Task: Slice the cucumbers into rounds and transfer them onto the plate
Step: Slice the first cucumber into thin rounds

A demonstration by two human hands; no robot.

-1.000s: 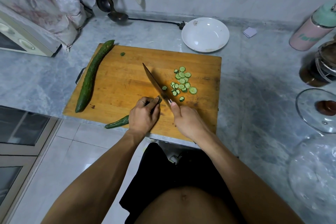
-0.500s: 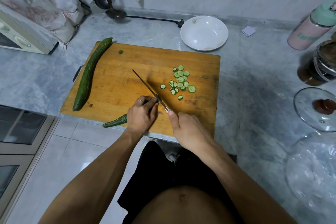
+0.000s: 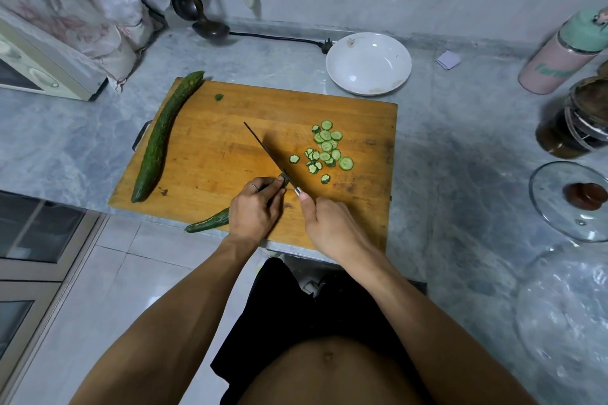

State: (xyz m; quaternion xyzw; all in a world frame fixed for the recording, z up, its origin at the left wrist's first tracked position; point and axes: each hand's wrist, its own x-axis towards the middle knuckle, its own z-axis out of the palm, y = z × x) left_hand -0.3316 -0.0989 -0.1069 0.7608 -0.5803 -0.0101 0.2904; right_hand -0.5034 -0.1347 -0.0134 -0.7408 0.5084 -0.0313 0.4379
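A whole cucumber [image 3: 158, 138] lies along the cutting board's [image 3: 214, 154] left edge; the left hand [image 3: 255, 212] curls over the cucumber being cut [image 3: 209, 223], pinning it; the right hand [image 3: 330, 227] grips the knife [image 3: 266, 151], blade down at its tip; cut rounds [image 3: 327, 149] lie right of the blade; the white plate [image 3: 368, 64] sits beyond the board.

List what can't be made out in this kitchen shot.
- Head view: the knife handle is hidden inside the right hand.
- The middle of the cucumber being cut is covered by the left hand.
- The pink bottle is cut off by the right edge.
- The oven is cut off by the left edge.
- Specks on the plate rim are too small to identify.
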